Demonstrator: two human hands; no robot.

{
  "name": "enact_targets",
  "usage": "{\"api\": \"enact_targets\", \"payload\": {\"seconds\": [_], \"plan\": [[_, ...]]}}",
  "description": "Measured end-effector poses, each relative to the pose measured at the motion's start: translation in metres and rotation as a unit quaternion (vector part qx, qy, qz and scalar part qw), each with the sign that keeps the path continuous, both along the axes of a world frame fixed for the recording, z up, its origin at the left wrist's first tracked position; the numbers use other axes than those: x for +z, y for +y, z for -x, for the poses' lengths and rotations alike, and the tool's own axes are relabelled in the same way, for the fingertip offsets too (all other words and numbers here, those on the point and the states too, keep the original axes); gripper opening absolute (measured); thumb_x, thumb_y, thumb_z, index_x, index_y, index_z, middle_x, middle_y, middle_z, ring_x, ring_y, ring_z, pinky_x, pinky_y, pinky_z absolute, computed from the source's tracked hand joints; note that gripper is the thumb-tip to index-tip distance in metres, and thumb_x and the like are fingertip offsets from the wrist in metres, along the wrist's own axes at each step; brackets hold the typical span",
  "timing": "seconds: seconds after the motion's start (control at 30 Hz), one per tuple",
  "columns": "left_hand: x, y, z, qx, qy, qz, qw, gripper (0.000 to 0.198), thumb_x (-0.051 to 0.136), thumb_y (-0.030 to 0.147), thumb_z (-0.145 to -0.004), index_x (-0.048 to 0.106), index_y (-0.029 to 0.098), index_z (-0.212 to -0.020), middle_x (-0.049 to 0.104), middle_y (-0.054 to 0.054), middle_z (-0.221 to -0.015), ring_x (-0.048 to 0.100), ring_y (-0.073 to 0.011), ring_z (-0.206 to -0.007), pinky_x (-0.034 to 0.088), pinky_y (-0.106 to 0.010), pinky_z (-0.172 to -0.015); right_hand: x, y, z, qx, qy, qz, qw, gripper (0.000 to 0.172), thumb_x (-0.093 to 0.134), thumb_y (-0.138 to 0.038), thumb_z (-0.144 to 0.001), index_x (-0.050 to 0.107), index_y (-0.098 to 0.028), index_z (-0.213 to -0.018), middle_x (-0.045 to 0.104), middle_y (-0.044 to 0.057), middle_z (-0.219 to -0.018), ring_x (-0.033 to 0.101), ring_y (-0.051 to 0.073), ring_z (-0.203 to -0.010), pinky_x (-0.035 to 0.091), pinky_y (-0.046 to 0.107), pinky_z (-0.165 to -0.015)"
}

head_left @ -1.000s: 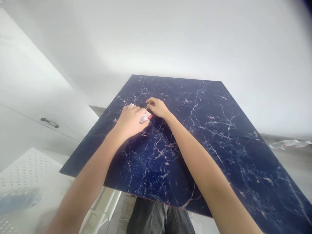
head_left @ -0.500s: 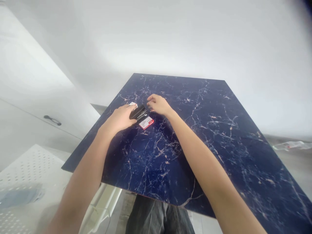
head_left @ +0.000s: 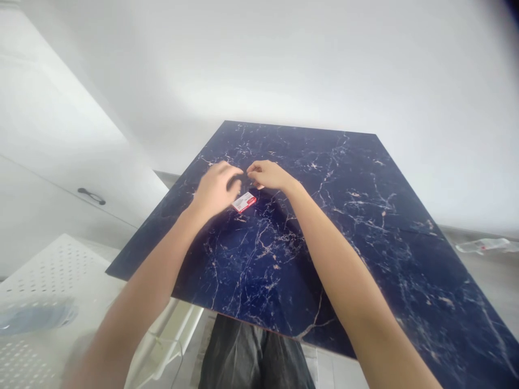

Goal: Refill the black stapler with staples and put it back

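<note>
My left hand (head_left: 217,189), slightly blurred, curls over a small black stapler (head_left: 238,181), which shows only as a dark sliver between my hands. My right hand (head_left: 270,175) sits just to its right, with fingertips curled against its far end. Below them, a small white-and-red box (head_left: 244,202) lies flat on the dark blue marble tabletop (head_left: 344,243), close to my left hand but apart from it. A scrap of white paper (head_left: 260,187) peeks out under my right hand.
A white cabinet door with a dark handle (head_left: 91,196) stands to the left, above a white perforated panel (head_left: 52,281). A crumpled plastic bottle (head_left: 482,246) lies on the floor at right. My dark trousers (head_left: 255,356) show below the table's near edge.
My hands have closed together over the black stapler, which is now mostly hidden. The white-and-red box, covered by my left hand a second ago, lies uncovered on the tabletop.
</note>
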State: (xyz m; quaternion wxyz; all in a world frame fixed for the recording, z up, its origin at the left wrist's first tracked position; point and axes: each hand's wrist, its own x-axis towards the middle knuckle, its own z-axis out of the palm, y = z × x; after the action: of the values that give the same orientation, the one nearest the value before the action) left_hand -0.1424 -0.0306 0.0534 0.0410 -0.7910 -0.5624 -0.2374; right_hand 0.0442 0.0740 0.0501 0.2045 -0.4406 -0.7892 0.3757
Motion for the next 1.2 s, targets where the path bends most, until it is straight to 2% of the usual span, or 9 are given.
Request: {"api": "enact_targets", "payload": {"seconds": [0.07, 0.13, 0.3, 0.47, 0.73, 0.87, 1.0, 1.1, 1.2], "plan": [[-0.007, -0.005, -0.014, -0.114, 0.022, 0.036, 0.993, 0.031, 0.059, 0.027, -0.099, 0.070, 0.022, -0.127, 0.067, -0.009, -0.124, 0.061, -0.0270, -0.114, 0.051, -0.043, -0.104, 0.000, 0.003, -0.005, 0.001, 0.022, 0.008, 1.000, 0.019, 0.059, -0.019, -0.092, 0.073, -0.018, -0.106, 0.080, 0.007, -0.095, 0.074, 0.018, -0.069, 0.060, 0.031, -0.074], [-0.019, -0.004, -0.022, -0.160, 0.078, 0.057, 0.982, 0.029, 0.058, 0.020, -0.097, 0.075, 0.021, -0.120, 0.068, -0.010, -0.123, 0.060, -0.0270, -0.110, 0.051, -0.043, -0.102, 0.000, 0.005, -0.008, 0.000, 0.035, 0.012, 0.999, 0.019, 0.060, -0.019, -0.092, 0.073, -0.017, -0.106, 0.079, 0.008, -0.094, 0.074, 0.018, -0.072, 0.060, 0.030, -0.072], [-0.041, 0.014, -0.012, -0.105, 0.138, 0.049, 0.984, 0.038, 0.048, 0.001, -0.091, 0.079, 0.014, -0.109, 0.070, -0.013, -0.121, 0.059, -0.0267, -0.104, 0.051, -0.042, -0.100, -0.003, 0.009, -0.014, 0.011, 0.055, 0.021, 0.998, 0.019, 0.061, -0.020, -0.093, 0.072, -0.017, -0.108, 0.078, 0.008, -0.091, 0.073, 0.018, -0.076, 0.061, 0.030, -0.073], [-0.043, 0.015, -0.014, -0.065, 0.154, 0.013, 0.986, 0.035, 0.048, 0.004, -0.095, 0.079, 0.013, -0.109, 0.070, -0.015, -0.123, 0.059, -0.0300, -0.106, 0.050, -0.045, -0.098, 0.001, 0.011, -0.029, 0.000, 0.063, 0.018, 0.998, 0.021, 0.063, -0.021, -0.093, 0.072, -0.016, -0.111, 0.079, 0.008, -0.096, 0.073, 0.019, -0.080, 0.060, 0.029, -0.072], [-0.043, -0.003, -0.046, -0.156, 0.098, -0.027, 0.983, 0.028, 0.051, 0.021, -0.103, 0.078, 0.019, -0.110, 0.072, -0.011, -0.121, 0.063, -0.0278, -0.107, 0.049, -0.046, -0.094, 0.013, -0.001, -0.062, -0.055, 0.123, -0.010, 0.991, 0.023, 0.057, -0.022, -0.096, 0.071, -0.018, -0.113, 0.081, 0.009, -0.103, 0.075, 0.019, -0.086, 0.060, 0.034, -0.084], [-0.046, -0.001, -0.047, -0.184, 0.068, -0.028, 0.980, 0.026, 0.052, 0.021, -0.103, 0.078, 0.019, -0.110, 0.073, -0.010, -0.119, 0.063, -0.0257, -0.104, 0.050, -0.044, -0.094, -0.004, -0.021, -0.089, -0.060, 0.045, -0.072, 0.995, 0.020, 0.057, -0.022, -0.094, 0.072, -0.021, -0.108, 0.080, 0.005, -0.093, 0.073, 0.019, -0.080, 0.056, 0.035, -0.086], [-0.048, 0.002, -0.054, -0.205, 0.031, -0.001, 0.978, 0.034, 0.049, 0.005, -0.095, 0.077, 0.016, -0.110, 0.074, -0.009, -0.113, 0.065, -0.0227, -0.099, 0.054, -0.040, -0.093, -0.027, -0.055, -0.117, -0.084, -0.047, -0.124, 0.988, 0.019, 0.058, -0.023, -0.094, 0.069, -0.024, -0.109, 0.076, 0.002, -0.086, 0.070, 0.021, -0.080, 0.054, 0.036, -0.085], [-0.049, 0.003, -0.063, -0.231, 0.024, 0.015, 0.973, 0.040, 0.046, -0.001, -0.091, 0.076, 0.015, -0.113, 0.073, -0.010, -0.113, 0.066, -0.0231, -0.102, 0.055, -0.040, -0.094, -0.042, -0.084, -0.134, -0.091, -0.073, -0.170, 0.979, 0.020, 0.057, -0.024, -0.094, 0.067, -0.025, -0.111, 0.074, 0.006, -0.095, 0.069, 0.025, -0.091, 0.055, 0.039, -0.088], [-0.051, 0.002, -0.069, -0.257, 0.026, 0.018, 0.966, 0.039, 0.047, 0.001, -0.093, 0.076, 0.016, -0.115, 0.074, -0.010, -0.114, 0.066, -0.0243, -0.103, 0.055, -0.042, -0.096, -0.048, -0.112, -0.146, -0.093, -0.086, -0.217, 0.968, 0.028, 0.055, -0.028, -0.098, 0.066, -0.025, -0.124, 0.073, 0.011, -0.116, 0.067, 0.030, -0.112, 0.051, 0.047, -0.103]]}}
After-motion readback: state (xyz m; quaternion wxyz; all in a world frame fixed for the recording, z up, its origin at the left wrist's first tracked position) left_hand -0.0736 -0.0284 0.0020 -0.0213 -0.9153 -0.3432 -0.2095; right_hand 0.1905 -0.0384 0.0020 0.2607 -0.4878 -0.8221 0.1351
